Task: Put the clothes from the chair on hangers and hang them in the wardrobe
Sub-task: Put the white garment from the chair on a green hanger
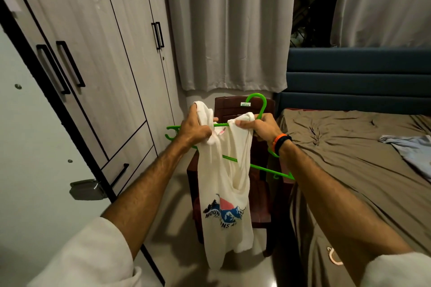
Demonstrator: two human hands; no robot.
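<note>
both hands work a white sleeveless top (225, 184) onto a green hanger (256, 109), held up in front of the dark red chair (233, 107) so the cloth can hang free and its weight pulls it straight. the left hand (196, 129) has its fingers curled round a bunch of the top at one shoulder strap, gathering it, it seems, to stretch the opening over the hanger's end, which pokes out bare to the left. the right hand (258, 127) pinches the other strap against the hanger just below the hook, which steadies the frame while the cloth is pulled. the hanger lies tilted, its bottom bar running down toward the bed (349, 158). the top is not yet seated on both arms. the wardrobe (98, 53) stands just to the left, doors closed, so it must be opened before hanging.
</note>
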